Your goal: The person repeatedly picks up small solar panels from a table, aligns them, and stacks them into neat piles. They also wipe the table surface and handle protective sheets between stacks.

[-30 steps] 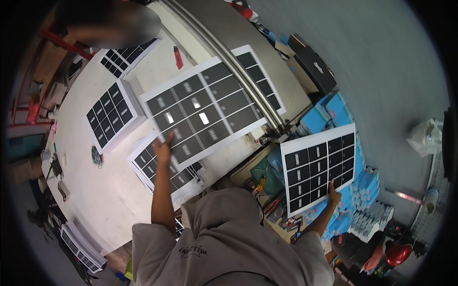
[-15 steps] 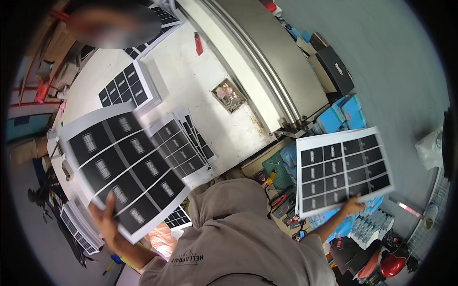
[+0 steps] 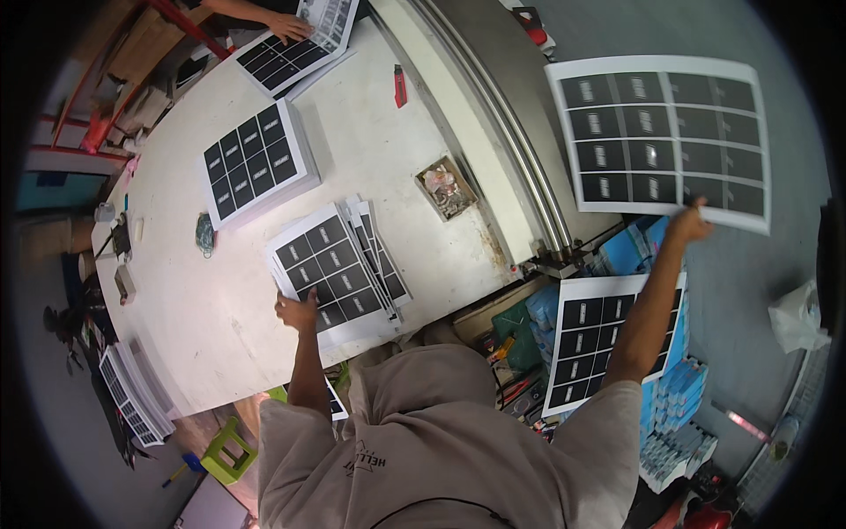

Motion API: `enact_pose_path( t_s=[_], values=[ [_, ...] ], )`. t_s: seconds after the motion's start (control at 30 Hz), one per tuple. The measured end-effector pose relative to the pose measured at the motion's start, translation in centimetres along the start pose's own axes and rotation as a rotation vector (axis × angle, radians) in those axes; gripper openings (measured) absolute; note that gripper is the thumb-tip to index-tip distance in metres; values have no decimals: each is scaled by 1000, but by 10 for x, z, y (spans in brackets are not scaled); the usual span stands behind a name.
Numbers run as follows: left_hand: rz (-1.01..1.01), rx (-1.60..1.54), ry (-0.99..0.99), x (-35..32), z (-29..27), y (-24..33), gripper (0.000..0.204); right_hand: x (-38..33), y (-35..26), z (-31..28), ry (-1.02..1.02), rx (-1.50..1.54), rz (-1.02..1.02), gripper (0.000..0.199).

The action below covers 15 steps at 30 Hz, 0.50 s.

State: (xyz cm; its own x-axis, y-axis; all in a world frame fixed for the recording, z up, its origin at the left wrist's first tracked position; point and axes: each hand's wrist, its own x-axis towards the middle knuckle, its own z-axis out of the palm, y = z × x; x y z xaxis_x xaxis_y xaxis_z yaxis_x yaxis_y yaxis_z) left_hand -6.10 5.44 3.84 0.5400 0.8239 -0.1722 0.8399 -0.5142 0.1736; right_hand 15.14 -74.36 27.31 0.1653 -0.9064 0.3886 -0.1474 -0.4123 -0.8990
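My right hand (image 3: 690, 225) grips the lower edge of a large white sheet (image 3: 674, 141) printed with rows of black rectangles, held in the air at the far right. Below it, partly behind my right forearm, another printed sheet (image 3: 582, 339) lies over blue bundles. My left hand (image 3: 298, 310) is at the near-left edge of a loose pile of similar printed sheets (image 3: 322, 264) on the white table. Its thumb rests on the top sheet and the fingers curl at the edge, closed on it. How many sheets it grips is hidden.
A neat stack of printed sheets (image 3: 256, 159) stands farther back on the table (image 3: 194, 326). Beyond it, another person's hand (image 3: 289, 26) touches more sheets. A red cutter (image 3: 400, 86) and a small tray (image 3: 445, 189) lie near the long metal machine (image 3: 502, 115). A green stool (image 3: 229, 451) stands lower left.
My left hand has come down from holding a sheet in the air to the pile on the table. My right hand has lifted a sheet up and away on the right.
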Motion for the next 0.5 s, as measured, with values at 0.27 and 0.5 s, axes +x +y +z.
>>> enact_pose_path(
  t_s=[0.27, 0.5],
  values=[
    [934, -649, -151, -82, 26, 215, 51, -65, 110, 15, -812, 49, 325, 81],
    [353, -949, -1097, -103, 28, 300, 52, -69, 71, -272, -267, -1032, 4, 78]
  ],
)
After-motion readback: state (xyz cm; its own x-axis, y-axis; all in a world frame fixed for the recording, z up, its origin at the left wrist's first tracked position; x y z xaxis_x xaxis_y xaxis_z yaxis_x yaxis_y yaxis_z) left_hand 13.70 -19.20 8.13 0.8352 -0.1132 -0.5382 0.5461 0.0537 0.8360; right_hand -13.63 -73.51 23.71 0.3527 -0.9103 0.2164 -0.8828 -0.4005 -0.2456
